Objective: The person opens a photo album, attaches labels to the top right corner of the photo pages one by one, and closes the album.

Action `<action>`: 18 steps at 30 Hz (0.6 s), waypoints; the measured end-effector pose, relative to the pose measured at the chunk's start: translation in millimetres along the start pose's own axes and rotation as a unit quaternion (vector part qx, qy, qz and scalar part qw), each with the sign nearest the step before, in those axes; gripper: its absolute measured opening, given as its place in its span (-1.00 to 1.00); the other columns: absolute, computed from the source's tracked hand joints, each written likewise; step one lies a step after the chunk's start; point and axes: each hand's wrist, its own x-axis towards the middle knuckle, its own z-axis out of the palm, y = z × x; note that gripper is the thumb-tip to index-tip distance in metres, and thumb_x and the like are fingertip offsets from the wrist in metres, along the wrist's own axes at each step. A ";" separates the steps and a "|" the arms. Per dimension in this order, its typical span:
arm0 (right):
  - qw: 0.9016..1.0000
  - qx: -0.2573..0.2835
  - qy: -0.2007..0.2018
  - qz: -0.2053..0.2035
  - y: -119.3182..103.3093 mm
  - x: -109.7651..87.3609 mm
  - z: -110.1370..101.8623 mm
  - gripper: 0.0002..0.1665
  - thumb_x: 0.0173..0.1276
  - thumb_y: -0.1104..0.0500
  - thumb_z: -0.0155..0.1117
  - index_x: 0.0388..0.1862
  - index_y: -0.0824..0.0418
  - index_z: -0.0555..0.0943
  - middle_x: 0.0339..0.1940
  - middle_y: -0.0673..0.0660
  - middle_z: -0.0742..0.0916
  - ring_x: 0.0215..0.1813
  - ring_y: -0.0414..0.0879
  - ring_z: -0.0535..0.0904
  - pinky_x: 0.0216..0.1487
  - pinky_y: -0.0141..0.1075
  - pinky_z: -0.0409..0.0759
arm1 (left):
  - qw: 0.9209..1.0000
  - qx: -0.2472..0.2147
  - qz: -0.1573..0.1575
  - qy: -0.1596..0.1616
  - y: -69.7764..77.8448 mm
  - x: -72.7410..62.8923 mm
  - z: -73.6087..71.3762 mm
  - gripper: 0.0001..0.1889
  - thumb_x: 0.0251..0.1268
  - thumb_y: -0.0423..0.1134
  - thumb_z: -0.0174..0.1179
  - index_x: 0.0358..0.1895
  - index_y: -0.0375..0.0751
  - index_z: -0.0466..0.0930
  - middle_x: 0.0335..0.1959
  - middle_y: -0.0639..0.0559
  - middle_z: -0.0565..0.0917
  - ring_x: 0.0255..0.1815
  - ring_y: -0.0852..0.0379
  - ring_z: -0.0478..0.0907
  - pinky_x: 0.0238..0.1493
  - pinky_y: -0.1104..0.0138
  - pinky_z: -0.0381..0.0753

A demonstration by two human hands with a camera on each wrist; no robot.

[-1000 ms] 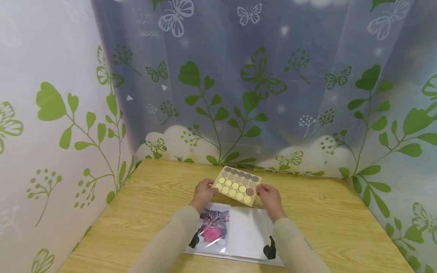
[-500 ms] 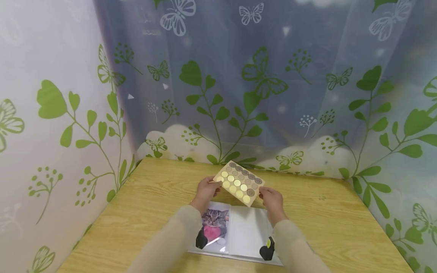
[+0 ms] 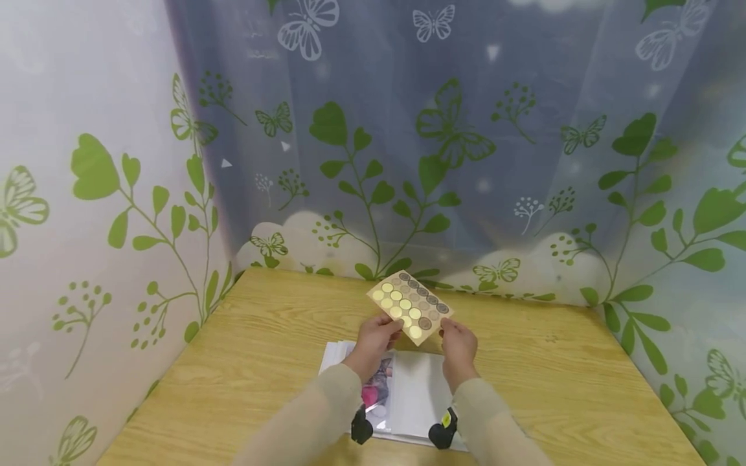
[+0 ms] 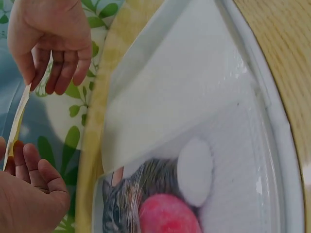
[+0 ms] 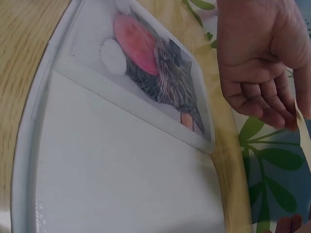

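Note:
A sheet of round stickers (image 3: 402,299), with gold and dark discs in rows, is held tilted above the table in the head view. My left hand (image 3: 374,342) pinches its lower edge, thumb on the front face. At the right corner, my right hand (image 3: 459,346) pinches the sheet between thumb and fingers. Below both hands lies an open photo album (image 3: 416,395). Its left page carries a cat photo (image 4: 170,199) with a pink ball, in a clear sleeve; its right page is plain white. The left forearm partly covers the photo in the head view.
The album rests on a wood-grain table (image 3: 559,382). Behind and beside the table hang curtains (image 3: 396,162) printed with leaves and butterflies. A black wrist camera (image 3: 361,425) sits on the left wrist, another black camera (image 3: 443,428) on the right.
My left hand has slid right, from the sheet's left corner to its lower edge. The sticker sheet has turned clockwise and risen slightly. My right hand keeps its grip.

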 end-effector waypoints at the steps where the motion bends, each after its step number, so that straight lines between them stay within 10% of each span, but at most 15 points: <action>1: 1.000 0.000 -0.001 0.000 -0.2 -1.2 0.8 -0.49 0.56 0.14 0.03 0.31 0.48 0.43 0.22 0.39 0.53 0.26 0.19 0.38 0.31 -0.03 0.36 | 1.000 0.000 0.001 -0.001 -0.5 -0.8 1.9 -0.82 0.35 -0.28 0.24 -0.15 -0.36 0.61 -0.29 -0.12 0.68 -0.20 -0.02 0.61 -0.09 0.16 0.59; 18: 0.999 -0.043 -0.023 -0.024 7.9 -5.7 4.6 -0.56 0.53 0.12 0.08 0.16 0.46 0.54 0.06 0.38 0.61 0.12 0.19 0.46 0.18 0.00 0.43 | 1.000 -0.009 0.006 0.007 -4.0 -5.0 8.8 -0.73 0.36 -0.29 0.21 -0.03 -0.44 0.65 -0.47 0.04 0.61 -0.47 0.20 0.46 -0.31 0.32 0.55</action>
